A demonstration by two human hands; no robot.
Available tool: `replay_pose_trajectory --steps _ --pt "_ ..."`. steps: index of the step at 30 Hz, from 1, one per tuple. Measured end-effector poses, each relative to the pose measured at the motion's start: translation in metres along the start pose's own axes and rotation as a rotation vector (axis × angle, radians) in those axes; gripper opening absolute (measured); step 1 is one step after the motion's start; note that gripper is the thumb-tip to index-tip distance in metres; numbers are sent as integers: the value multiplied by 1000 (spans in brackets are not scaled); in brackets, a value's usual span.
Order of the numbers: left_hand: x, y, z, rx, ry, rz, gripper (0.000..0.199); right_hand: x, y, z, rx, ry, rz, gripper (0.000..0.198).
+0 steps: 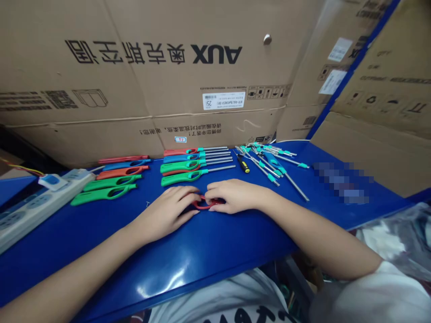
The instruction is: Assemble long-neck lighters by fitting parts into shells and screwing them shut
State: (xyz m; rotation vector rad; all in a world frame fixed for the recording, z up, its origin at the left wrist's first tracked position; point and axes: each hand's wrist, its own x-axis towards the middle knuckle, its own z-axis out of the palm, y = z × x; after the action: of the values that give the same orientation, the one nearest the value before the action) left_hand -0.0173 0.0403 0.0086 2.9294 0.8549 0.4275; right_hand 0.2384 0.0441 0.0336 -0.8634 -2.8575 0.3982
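In the head view, the red lighter handle (203, 207) lies low over the blue tabletop (188, 251), at the centre of the work, with its trigger loop showing between the 2 hands. The left hand (171, 208) comes in from 8 o'clock, fingers bent and drawn narrow around the near-hidden left end. The right hand (230, 196) comes in from 4 o'clock, thumb and fingertips pinched on the other end. What the covered fingertips press on, I cannot tell.

From the handle, a stack of lighters with metal barrels (182, 167) sits at 11 o'clock, and bare lighter handles (123, 181) lie at 9 to 10 o'clock. Loose barrel assemblies with teal collars (278, 168) spread at 2 o'clock, with a black-and-yellow screwdriver (243, 164) between 1 and 2 o'clock.

In my judgement, good handling here means letting 1 hand brace the handle while the other does the fine work, using light, even pressure so the loop does not twist, and leaving the seam uncovered to see alignment.
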Motion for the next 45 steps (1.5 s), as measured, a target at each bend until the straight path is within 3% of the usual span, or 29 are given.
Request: replay_pose_trajectory --steps 3,6,11,19,27,34,36,39,42,45 --pt "-1 -5 2 -11 6 -94 37 -5 3 -7 -15 -26 39 23" --pt "-2 -8 2 -29 3 -120 38 -8 7 -12 -16 -40 62 35" --pt "-3 -8 1 -92 3 -176 41 -7 14 -14 -36 21 112 27" --pt "-1 -5 0 -155 28 -234 43 -6 21 -18 65 181 66 24" --pt "0 -4 2 -177 47 -226 38 -6 21 -15 36 77 79 26" --pt "0 -5 3 -178 71 -252 34 -10 22 -25 -127 275 164 24" --pt "0 -5 3 -190 75 -251 32 -12 20 -28 -90 242 166 22" --pt "0 -7 5 -206 77 -236 33 -13 14 -26 28 49 141 20" --pt "-1 -9 6 -201 80 -257 37 -10 10 -17 49 -128 172 33" --pt "-1 -7 5 -182 108 -251 37 -9 9 -14 52 -169 221 47"
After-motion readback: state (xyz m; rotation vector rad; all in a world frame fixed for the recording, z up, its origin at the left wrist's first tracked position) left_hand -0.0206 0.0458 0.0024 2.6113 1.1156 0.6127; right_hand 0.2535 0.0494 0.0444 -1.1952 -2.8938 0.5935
